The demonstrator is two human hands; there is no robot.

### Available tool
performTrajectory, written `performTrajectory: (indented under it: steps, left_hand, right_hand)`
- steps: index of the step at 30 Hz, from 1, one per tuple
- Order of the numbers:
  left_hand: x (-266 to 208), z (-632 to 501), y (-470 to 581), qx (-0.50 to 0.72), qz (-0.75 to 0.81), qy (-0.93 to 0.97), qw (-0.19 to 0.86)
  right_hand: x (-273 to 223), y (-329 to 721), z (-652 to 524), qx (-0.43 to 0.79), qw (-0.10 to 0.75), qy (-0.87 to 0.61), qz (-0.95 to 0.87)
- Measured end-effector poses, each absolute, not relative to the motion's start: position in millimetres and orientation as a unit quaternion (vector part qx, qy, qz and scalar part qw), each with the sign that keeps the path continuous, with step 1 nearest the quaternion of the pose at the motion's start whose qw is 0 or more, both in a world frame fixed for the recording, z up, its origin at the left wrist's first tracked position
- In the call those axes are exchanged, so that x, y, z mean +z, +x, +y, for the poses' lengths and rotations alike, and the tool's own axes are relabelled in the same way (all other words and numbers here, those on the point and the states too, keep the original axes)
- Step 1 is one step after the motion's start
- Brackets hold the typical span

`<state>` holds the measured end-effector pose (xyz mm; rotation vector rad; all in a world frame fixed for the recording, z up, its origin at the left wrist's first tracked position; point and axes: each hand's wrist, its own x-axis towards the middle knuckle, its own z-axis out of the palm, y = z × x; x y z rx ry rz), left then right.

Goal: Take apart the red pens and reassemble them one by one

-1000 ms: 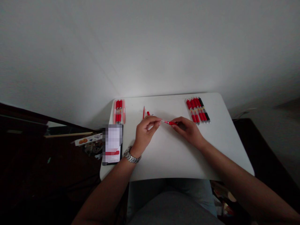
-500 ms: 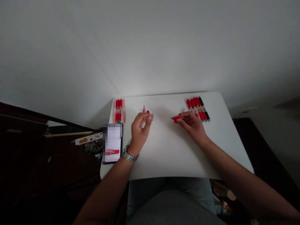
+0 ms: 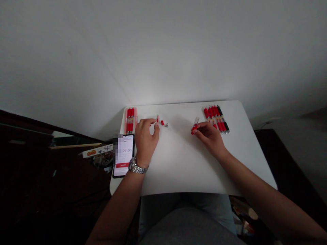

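On the left of the white table [image 3: 178,170], my left hand [image 3: 146,137] has its thumb and forefinger pinched at the lower end of a thin red pen refill [image 3: 157,117]. Just right of those fingertips lie a small red pen part [image 3: 162,122] and a tiny silvery piece [image 3: 166,125], too small to make out. My right hand [image 3: 209,135] is closed on a pen barrel [image 3: 196,121] with a clear tube and a red grip. The barrel's clear end points up and away; my fingers partly cover the red grip.
Several red pens [image 3: 211,111] and a black pen [image 3: 220,111] lie in a row at the right back. A pink case [image 3: 126,122] with red pens [image 3: 130,120] sits at the left back. Near the left edge lies a phone [image 3: 124,156] showing a timer. A wall rises behind the table.
My left hand has moved left from the small silvery piece, which now lies on the table, to the red refill. My right hand holds the barrel in nearly the same place, tilted more upright.
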<state>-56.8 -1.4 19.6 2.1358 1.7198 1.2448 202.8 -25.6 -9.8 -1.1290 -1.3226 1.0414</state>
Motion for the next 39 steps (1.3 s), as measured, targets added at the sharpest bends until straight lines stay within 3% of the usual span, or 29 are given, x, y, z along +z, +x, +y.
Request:
performTrajectory:
  steps: [14,30,39]
  left_hand:
    - [19.7,-5.5,-60.4,0.244,0.629,0.737,-0.033]
    - [18.7,-4.3,-64.6,0.210,0.654,0.725,-0.053]
    - [15.8,-3.2,-65.0,0.282,0.645,0.710,-0.019]
  right_hand:
    - [-7.3,202.2,-25.1,0.433,0.522,-0.482,-0.555]
    - [-7.0,202.7,-26.3,0.436,0.521,-0.487,-0.549]
    - [-10.7,203.5,-26.2,0.445,0.517,-0.483,-0.549]
